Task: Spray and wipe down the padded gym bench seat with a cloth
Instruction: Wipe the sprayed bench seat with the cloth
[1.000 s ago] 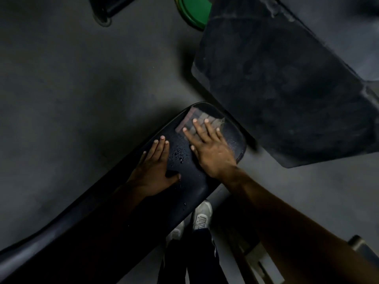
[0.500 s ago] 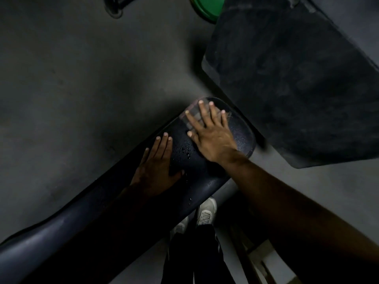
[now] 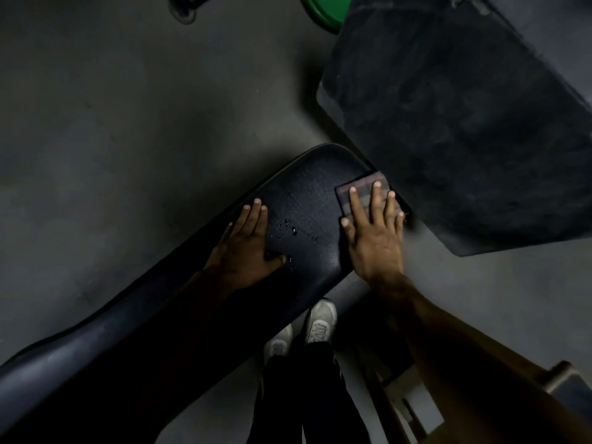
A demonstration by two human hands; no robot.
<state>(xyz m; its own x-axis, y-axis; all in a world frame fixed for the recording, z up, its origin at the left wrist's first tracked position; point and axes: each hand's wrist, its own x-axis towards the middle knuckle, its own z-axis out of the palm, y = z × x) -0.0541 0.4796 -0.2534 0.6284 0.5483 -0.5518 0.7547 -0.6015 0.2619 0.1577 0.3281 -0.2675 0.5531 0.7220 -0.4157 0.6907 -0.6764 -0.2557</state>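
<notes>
The right hand (image 3: 374,232) lies flat with fingers spread straight on a folded cloth (image 3: 362,193), pressing it onto the right edge of the bench (image 3: 307,200) pad near its rounded end; part of the cloth hangs over that edge, close to a dark mat (image 3: 464,129) on the floor (image 3: 112,123). The left hand (image 3: 246,248) rests flat on the pad's left side, fingers straight and together, thumb out toward the middle, holding nothing; its grip looks like a brace for the body. Between the two hands, droplets (image 3: 290,227) sit on the black padding, so spraying seems done at least for this end, and no spray bottle is in view. Wiping looks to be under way but not far along: the beads in the middle are unwiped, and the strip under the left hand is not yet reachable. The long stretch of pad running down to the lower left is too dark to judge for wetness or cleanliness. What seems left is to draw the cloth across the droplets, cover the patch beneath the left hand, then work down the rest of the pad. A green plate (image 3: 323,9) lies at the top edge, and white shoes (image 3: 320,322) stand below the bench
</notes>
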